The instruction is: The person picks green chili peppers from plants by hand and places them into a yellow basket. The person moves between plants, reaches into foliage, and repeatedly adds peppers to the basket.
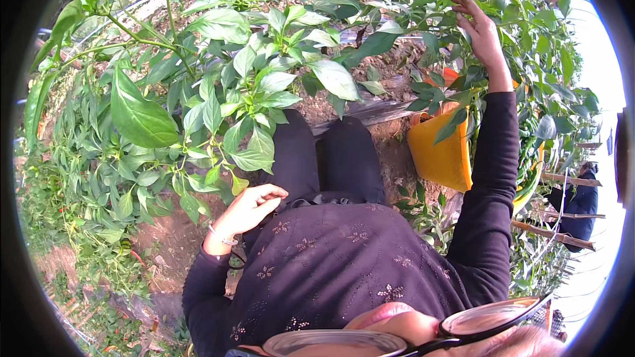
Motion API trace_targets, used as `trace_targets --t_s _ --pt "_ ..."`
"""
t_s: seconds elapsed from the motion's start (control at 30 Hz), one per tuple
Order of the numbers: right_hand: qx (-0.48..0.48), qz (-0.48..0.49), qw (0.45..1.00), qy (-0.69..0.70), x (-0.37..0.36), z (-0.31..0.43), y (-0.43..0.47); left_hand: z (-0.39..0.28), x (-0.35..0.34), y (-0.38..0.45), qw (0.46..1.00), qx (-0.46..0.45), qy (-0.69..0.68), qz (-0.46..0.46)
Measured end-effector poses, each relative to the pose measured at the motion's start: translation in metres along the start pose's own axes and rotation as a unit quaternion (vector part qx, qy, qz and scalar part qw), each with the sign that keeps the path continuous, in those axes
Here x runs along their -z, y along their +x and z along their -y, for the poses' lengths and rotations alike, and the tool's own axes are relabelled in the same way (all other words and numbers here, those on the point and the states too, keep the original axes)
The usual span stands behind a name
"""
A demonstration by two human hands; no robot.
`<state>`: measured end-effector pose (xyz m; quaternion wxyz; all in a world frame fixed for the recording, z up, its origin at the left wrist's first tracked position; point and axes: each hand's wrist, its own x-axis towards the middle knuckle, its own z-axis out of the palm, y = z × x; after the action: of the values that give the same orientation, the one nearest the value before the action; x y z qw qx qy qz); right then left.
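My right hand (478,29) reaches out at the upper right, among the leaves of a pepper plant (538,25). Its fingers are extended and slightly apart, beside the foliage; nothing shows in its grasp. My left hand (250,208) rests low beside my thigh, fingers loosely curled together, with a bracelet at the wrist. Just above it hang the leaves of another pepper plant (248,151). Under my right forearm stands a yellow bucket (439,151), partly hidden by the sleeve. Long green peppers (528,168) fill a yellow container on the sleeve's other side; I cannot tell if both are one bucket.
Pepper plants spread closely across the left and top. Wooden stakes (553,234) jut in at the right, where another person (578,203) in dark clothes is bent over. A strip of plastic film (367,111) lies on the soil before my knees.
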<state>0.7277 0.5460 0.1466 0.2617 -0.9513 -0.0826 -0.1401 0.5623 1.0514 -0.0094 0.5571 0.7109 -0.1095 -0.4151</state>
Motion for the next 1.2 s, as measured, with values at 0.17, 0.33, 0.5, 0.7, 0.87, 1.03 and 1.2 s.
trace_targets --t_s 0.17,0.33,0.5,0.7,0.87,1.03,1.2 --pt "0.051 0.000 0.993 0.109 0.005 -0.035 0.009 -0.022 -0.005 0.007 0.999 0.010 0.044 0.021" --pt "-0.003 -0.022 0.996 0.090 0.009 0.035 -0.006 -0.043 -0.023 0.011 0.998 -0.039 0.052 -0.009" --pt "0.069 -0.007 0.986 0.149 -0.011 0.063 -0.018 -0.080 -0.024 0.069 0.954 -0.189 0.195 -0.125" --pt "0.139 -0.032 0.971 0.189 -0.034 0.080 -0.037 -0.095 0.025 0.104 0.881 -0.240 0.216 -0.347" --pt "0.100 0.042 0.922 0.372 -0.066 0.058 -0.057 -0.101 0.057 0.098 0.911 -0.213 0.087 -0.342" --pt "0.079 0.065 0.917 0.385 -0.085 0.071 -0.082 -0.095 0.070 0.085 0.916 -0.207 0.003 -0.345" --pt "0.113 -0.005 0.962 0.249 -0.110 0.075 -0.101 -0.095 0.081 0.094 0.897 -0.278 0.060 -0.338"
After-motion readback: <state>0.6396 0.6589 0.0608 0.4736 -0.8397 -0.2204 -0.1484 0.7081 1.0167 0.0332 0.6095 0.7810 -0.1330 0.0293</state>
